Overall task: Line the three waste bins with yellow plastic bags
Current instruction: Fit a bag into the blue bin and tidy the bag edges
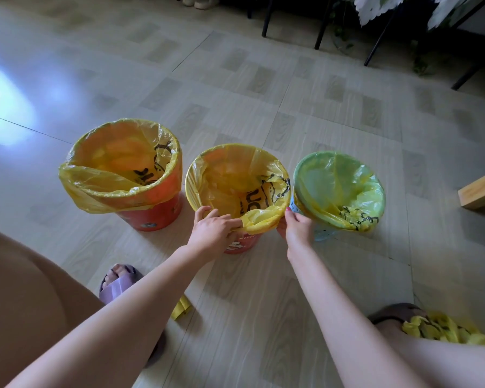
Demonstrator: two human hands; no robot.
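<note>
I see spare yellow bags [445, 330] bunched near right, by my foot. Both hands apart, pinching the middle bin's [240, 243] bag [259, 219] at its near rim: left hand [212, 232] on the near-left edge, right hand [297, 229] on the near-right. 3 bins in a row, 3 liners on: orange bin [154, 214] left, blue bin [324, 233] right.

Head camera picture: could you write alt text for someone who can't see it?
Both hands, left hand and right hand, pinch a yellow bag over the near rim of the middle bin. An orange bin on the left and a blue bin on the right are already lined, all three standing on a tiled floor.
</note>
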